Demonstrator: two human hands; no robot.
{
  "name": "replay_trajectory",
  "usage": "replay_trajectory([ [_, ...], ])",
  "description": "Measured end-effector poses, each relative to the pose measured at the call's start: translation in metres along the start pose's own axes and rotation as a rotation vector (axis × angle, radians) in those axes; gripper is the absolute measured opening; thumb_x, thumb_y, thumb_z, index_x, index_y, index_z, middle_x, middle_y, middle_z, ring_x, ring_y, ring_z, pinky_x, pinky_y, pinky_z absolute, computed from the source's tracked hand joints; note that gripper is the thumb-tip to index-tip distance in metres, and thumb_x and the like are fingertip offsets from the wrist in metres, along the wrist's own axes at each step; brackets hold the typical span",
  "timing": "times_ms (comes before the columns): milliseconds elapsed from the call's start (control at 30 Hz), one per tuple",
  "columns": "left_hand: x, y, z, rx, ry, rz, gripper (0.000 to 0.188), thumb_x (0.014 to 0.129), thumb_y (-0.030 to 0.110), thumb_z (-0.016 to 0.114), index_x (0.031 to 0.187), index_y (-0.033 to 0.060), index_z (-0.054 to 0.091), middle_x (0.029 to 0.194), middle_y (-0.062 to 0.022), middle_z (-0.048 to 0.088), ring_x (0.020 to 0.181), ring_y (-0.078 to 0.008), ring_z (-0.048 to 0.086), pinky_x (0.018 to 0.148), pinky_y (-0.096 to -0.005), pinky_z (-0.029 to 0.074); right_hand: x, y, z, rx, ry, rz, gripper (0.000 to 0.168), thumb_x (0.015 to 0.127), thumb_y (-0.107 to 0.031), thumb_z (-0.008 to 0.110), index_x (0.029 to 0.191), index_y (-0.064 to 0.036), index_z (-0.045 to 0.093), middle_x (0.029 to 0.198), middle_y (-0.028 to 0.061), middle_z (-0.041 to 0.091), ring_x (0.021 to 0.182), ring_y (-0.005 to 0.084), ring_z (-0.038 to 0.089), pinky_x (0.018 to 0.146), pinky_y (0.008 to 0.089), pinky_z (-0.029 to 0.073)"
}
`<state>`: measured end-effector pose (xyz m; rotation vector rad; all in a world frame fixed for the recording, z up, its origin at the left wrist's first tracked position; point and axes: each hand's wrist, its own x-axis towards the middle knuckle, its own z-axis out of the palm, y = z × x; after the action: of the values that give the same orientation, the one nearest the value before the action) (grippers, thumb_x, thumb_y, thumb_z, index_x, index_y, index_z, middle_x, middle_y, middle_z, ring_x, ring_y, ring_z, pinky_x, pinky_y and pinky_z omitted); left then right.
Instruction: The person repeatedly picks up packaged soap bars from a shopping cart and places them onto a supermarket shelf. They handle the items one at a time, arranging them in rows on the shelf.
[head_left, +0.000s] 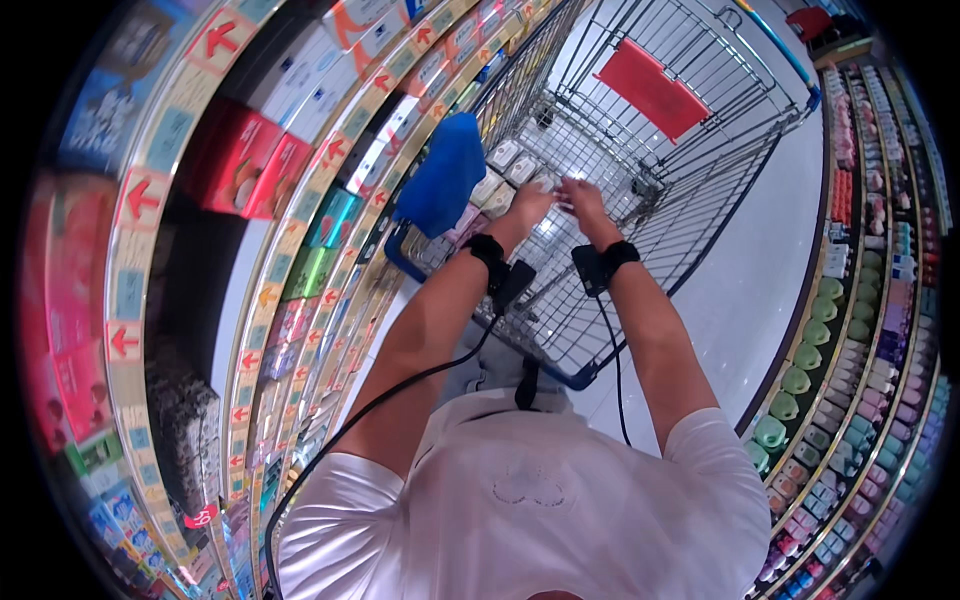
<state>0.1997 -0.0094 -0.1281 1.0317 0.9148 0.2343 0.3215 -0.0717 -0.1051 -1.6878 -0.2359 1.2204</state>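
Note:
Both my hands reach down into a wire shopping cart (660, 225). My left hand (532, 201) is beside a group of small white packs (520, 171) on the cart's floor. Its fingertips meet or overlap the rightmost pack, and I cannot tell whether they grip it. Close by on the right, my right hand (583, 201) has its fingers apart and slightly curled, with nothing visible in them. Pink packs (466, 223) lie nearer me, along the cart's left side. A blue cloth or bag (446, 176) hangs over the left rim and hides part of the basket.
Shelves with boxed goods (255, 161) and price strips run close along the left. On the right, past a strip of white floor (720, 300), stand shelves of bottles (806, 356). A red panel (652, 90) is fixed to the cart's far end. Black cables (390, 376) trail from my wrists.

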Motion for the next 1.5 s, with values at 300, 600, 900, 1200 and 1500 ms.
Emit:
replay_trajectory([
  [300, 0.073, -0.066, -0.008, 0.851, 0.245, 0.184, 0.050, 0.067, 0.015, 0.061, 0.115, 0.0055, 0.049, 0.110, -0.0167, 0.052, 0.106, -0.0325, 0.048, 0.089, -0.0399, 0.039, 0.104, 0.103, -0.012, 0.158, -0.132, 0.364, 0.033, 0.075, -0.026, 0.065, 0.101, -0.009, 0.055, 0.092, 0.0022, 0.050, 0.086, 0.0174, 0.047, 0.074, 0.0380, 0.040],
  [600, 0.088, -0.049, -0.014, 1.034, 0.220, 0.058, 0.052, 0.064, 0.017, 0.063, 0.114, 0.0173, 0.050, 0.113, -0.0079, 0.044, 0.111, -0.0311, 0.035, 0.099, -0.0413, 0.024, 0.154, 0.122, -0.003, 0.277, -0.024, 0.616, 0.048, 0.066, -0.036, 0.073, 0.106, -0.015, 0.055, 0.098, 0.0007, 0.049, 0.085, 0.0172, 0.047, 0.077, 0.0384, 0.040],
  [900, 0.079, -0.043, -0.008, 0.795, 0.107, 0.045, 0.056, 0.064, 0.014, 0.062, 0.117, 0.0102, 0.046, 0.119, -0.0127, 0.040, 0.110, -0.0353, 0.038, 0.093, -0.0396, 0.035, 0.127, 0.105, 0.006, 0.544, -0.008, 0.405, 0.034, 0.068, -0.028, 0.067, 0.095, -0.009, 0.057, 0.089, 0.0046, 0.060, 0.080, 0.0193, 0.057, 0.073, 0.0322, 0.045],
  [1200, -0.007, 0.047, 0.016, 0.473, 0.039, 0.484, 0.092, 0.059, 0.026, 0.078, 0.130, 0.0002, 0.026, 0.124, -0.0211, 0.037, 0.115, -0.0303, 0.039, 0.093, -0.0368, 0.036, -0.006, -0.035, 0.012, 0.330, 0.205, -0.114, 0.048, 0.068, -0.017, 0.069, 0.108, -0.002, 0.049, 0.093, 0.0073, 0.056, 0.085, 0.0169, 0.056, 0.073, 0.0309, 0.045],
  [1500, -0.237, 0.144, -0.044, 0.551, 0.454, 0.848, 0.090, 0.051, 0.026, 0.077, 0.127, 0.0049, 0.033, 0.120, -0.0194, 0.036, 0.112, -0.0350, 0.038, 0.094, -0.0406, 0.035, -0.187, -0.117, 0.105, 0.098, -0.465, -0.361, 0.070, 0.069, -0.012, 0.070, 0.125, -0.001, 0.029, 0.112, 0.0118, 0.048, 0.101, 0.0189, 0.050, 0.084, 0.0311, 0.043],
])
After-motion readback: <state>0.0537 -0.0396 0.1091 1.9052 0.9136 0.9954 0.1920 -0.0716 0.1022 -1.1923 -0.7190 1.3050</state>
